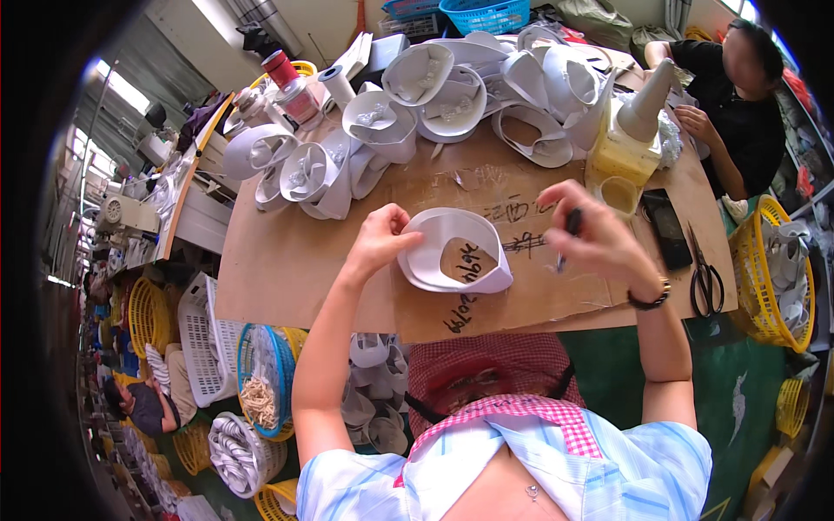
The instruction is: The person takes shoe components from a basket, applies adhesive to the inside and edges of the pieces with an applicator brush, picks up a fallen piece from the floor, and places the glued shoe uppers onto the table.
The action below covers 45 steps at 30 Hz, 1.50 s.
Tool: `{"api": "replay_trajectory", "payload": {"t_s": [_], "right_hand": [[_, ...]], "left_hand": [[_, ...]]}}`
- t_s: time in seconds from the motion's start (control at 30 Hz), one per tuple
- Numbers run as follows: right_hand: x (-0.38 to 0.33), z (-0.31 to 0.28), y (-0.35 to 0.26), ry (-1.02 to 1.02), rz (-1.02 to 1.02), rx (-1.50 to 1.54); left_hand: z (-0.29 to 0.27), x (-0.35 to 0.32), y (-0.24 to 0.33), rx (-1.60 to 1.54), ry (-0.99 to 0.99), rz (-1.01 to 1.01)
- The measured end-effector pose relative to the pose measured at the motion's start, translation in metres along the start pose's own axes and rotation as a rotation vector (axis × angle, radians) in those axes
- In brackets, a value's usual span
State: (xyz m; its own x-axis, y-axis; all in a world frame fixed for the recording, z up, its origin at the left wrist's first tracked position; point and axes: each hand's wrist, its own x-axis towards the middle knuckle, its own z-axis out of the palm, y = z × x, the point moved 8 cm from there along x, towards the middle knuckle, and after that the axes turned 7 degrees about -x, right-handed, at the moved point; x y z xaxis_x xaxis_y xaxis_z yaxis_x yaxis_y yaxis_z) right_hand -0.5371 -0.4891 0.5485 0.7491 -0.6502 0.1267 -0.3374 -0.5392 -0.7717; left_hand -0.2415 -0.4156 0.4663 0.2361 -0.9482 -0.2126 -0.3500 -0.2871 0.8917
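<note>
My left hand (380, 241) pinches the left rim of a white visor cap (424, 262), which rests on the brown cardboard table cover (304, 273) in front of me. To the right of the visor, my right hand (595, 233) is raised above the table and slightly blurred. Its fingers are closed around a slim dark pen-like tool (573, 221); its exact kind is unclear. Just beyond that hand stands a clear container (624, 158) with yellowish contents, beside a white cone-shaped piece (647, 106).
Many white visors (452, 104) are piled along the far side, some holding clear plastic. A black phone (667, 230) and black-handled scissors (707, 282) lie at right. A co-worker (738, 104) sits at the far right. A yellow basket (769, 278) stands beside the table.
</note>
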Motion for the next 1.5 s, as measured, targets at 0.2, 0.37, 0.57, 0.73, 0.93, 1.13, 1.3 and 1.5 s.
{"api": "replay_trajectory", "payload": {"t_s": [0.2, 0.37, 0.57, 0.73, 0.93, 1.13, 1.3, 1.5], "right_hand": [[-0.029, -0.128, 0.033, 0.551, -0.018, -0.115], [-0.038, -0.102, 0.056, 0.608, 0.086, -0.394], [-0.058, -0.096, 0.047, 0.616, 0.188, -0.351], [-0.025, -0.024, 0.019, 0.312, -0.094, 0.231], [-0.001, 0.075, -0.032, 0.405, -0.443, -0.360], [-0.011, 0.110, -0.043, 0.216, -0.309, 0.109], [0.019, 0.114, -0.045, 0.370, -0.297, 0.224], [0.011, 0.129, -0.067, -0.008, -0.447, 0.100]], "left_hand": [[-0.001, -0.052, 0.041, -0.387, 0.146, 0.228], [0.018, -0.095, 0.054, 0.015, 0.623, 0.315], [0.040, -0.134, 0.081, 0.336, 0.660, 0.514], [0.067, -0.127, 0.111, 0.326, 0.561, 0.620], [0.051, -0.134, 0.067, 0.106, 0.600, 0.428], [0.031, -0.133, -0.033, -0.434, 0.622, 0.124], [0.040, -0.123, -0.069, -0.844, 0.505, 0.018], [0.042, -0.124, -0.066, -0.904, 0.452, 0.037]]}}
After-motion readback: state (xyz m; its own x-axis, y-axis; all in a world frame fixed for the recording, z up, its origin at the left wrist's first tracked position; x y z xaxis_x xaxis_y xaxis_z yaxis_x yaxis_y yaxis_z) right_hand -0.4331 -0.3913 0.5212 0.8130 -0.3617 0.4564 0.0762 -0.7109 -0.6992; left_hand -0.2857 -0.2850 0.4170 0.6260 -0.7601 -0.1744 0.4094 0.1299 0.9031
